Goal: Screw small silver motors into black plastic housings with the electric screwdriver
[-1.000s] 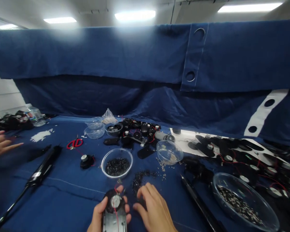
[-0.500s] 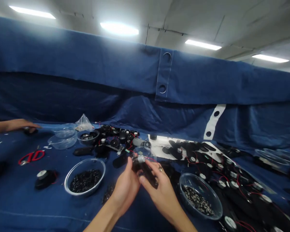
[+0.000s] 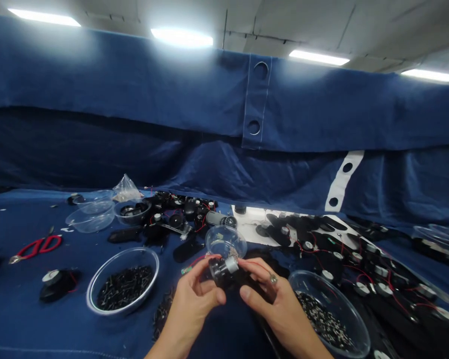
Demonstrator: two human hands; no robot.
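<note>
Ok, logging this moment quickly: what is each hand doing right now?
Left hand: closed, holding the black part with a silver cap.
Right hand: closed, holding the same part from the other side.

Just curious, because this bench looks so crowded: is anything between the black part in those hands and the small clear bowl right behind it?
No, nothing visible stands between them. The black part, held by the left hand and the right hand, sits directly in front of the small clear bowl.
</note>
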